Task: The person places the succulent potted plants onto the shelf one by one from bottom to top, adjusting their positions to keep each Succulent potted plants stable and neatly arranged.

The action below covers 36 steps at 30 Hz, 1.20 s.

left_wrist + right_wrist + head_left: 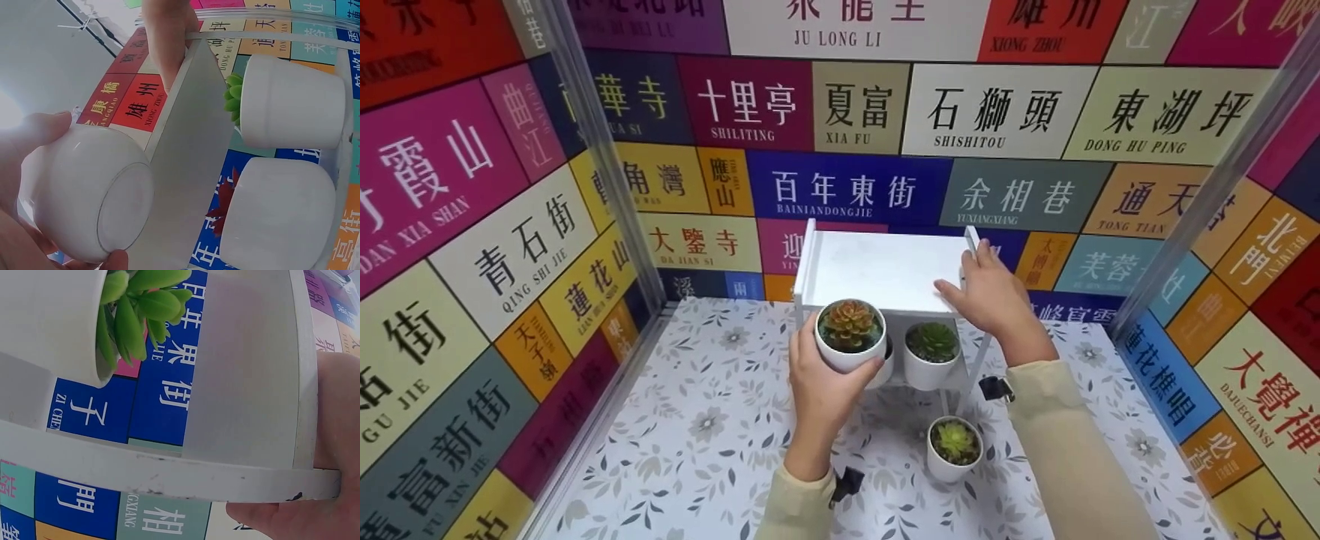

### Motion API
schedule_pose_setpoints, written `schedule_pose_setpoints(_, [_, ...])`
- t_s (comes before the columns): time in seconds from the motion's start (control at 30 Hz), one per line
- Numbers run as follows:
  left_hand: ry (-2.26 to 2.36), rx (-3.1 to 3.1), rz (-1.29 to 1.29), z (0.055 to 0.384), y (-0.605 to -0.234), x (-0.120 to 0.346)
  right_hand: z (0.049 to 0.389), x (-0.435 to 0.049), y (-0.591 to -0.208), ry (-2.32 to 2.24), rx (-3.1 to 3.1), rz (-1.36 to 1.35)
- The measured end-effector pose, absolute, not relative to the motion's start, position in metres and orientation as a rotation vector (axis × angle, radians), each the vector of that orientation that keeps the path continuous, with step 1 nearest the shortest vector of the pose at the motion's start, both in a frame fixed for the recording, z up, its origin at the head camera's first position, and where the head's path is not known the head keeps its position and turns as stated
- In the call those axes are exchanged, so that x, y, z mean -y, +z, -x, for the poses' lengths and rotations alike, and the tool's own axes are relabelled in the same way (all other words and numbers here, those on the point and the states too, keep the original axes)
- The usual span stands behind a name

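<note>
Left grip (826, 394) hugs the orange plant's pot (840, 361), right grip (997, 300) holds the shelf (885, 270) by its right edge; we'd go slow, level.

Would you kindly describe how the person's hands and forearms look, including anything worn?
The left hand and right hand wear no gloves. The left sleeve and right sleeve are beige, without visible markings, and reach the wrists. A small black attachment sits at the left wrist and a similar black attachment at the right.

Free room over white shelf (877, 262) beyond left hand (819, 390), right hand (997, 292) blocking shelf's right edge, green succulent pot (931, 367) close right of grip, open floral surface (712, 375) leftward
</note>
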State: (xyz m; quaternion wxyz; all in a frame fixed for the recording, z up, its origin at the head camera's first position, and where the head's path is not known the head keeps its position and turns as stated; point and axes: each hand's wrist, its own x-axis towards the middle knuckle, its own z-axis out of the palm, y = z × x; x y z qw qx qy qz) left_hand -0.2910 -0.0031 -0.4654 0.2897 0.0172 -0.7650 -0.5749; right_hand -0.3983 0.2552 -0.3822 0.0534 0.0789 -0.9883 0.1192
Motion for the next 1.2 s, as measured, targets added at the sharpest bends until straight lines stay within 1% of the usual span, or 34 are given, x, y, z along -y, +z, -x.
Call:
schedule_pose_setpoints(0.63, [-1.436,1.971,-0.04,0.299,-0.447,0.005,0.397,-0.256,-0.383,0.404,2.958,-0.286])
schedule_pose_setpoints(1.2, [-1.389,2.002,-0.045,0.314,-0.433,0.005,0.399,-0.257,-0.384,0.447,2.942,-0.264])
